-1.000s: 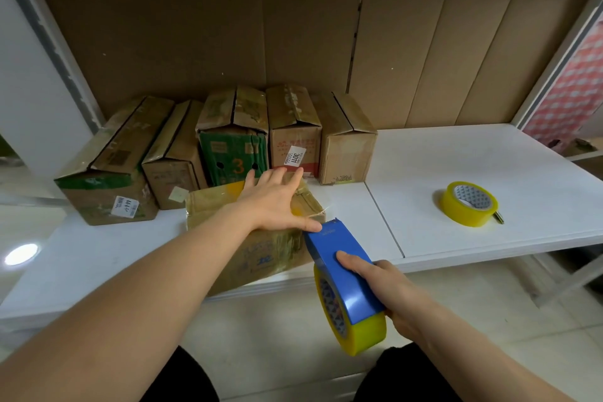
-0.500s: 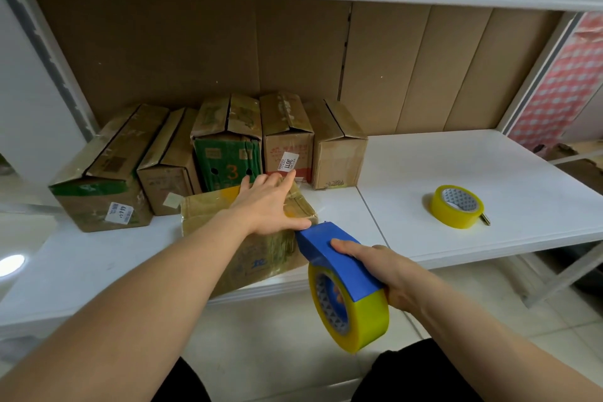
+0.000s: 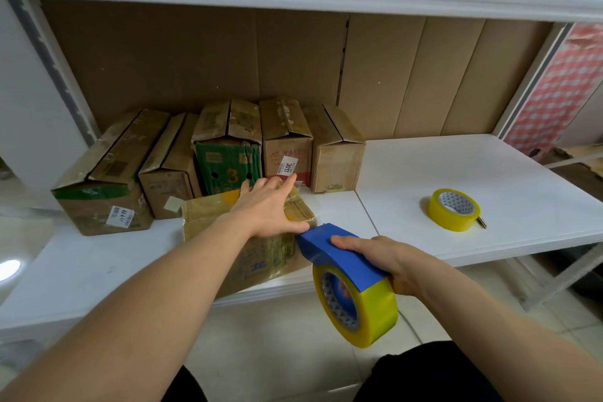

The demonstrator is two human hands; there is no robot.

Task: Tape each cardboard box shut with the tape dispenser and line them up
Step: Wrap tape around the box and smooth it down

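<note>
**Tape being run over the front box**

Here the front box (image 3: 251, 238) is found at the near edge of the white shelf (image 3: 456, 179), just ahead of the row of five boxes (image 3: 208, 153) that is lined up against the cardboard back panel (image 3: 195, 55). It is pressed flat from above by the left hand (image 3: 267, 206), whose fingers are spread straight across the glossy, already taped top, the thumb lying along the near right edge.

Against that same edge of the front box the blue nose of the tape dispenser (image 3: 342, 264) is held; its body is gripped by the right hand (image 3: 385, 258), the fingers curled round the blue cover, with the yellow roll hanging below the shelf edge.

The step in hand is judged to be the finishing of a strip at the box's side. The tape must next be cut against the blade, it seems, and the box then pushed back into the row.

To the right of the front box, well apart, a spare roll of yellow tape (image 3: 453, 209) is laid flat. Behind the front box, a white label reading "3011" (image 3: 287, 166) is seen on one box and an orange "3" (image 3: 232, 175) on the green-printed one; the other labels cannot be read.
</note>
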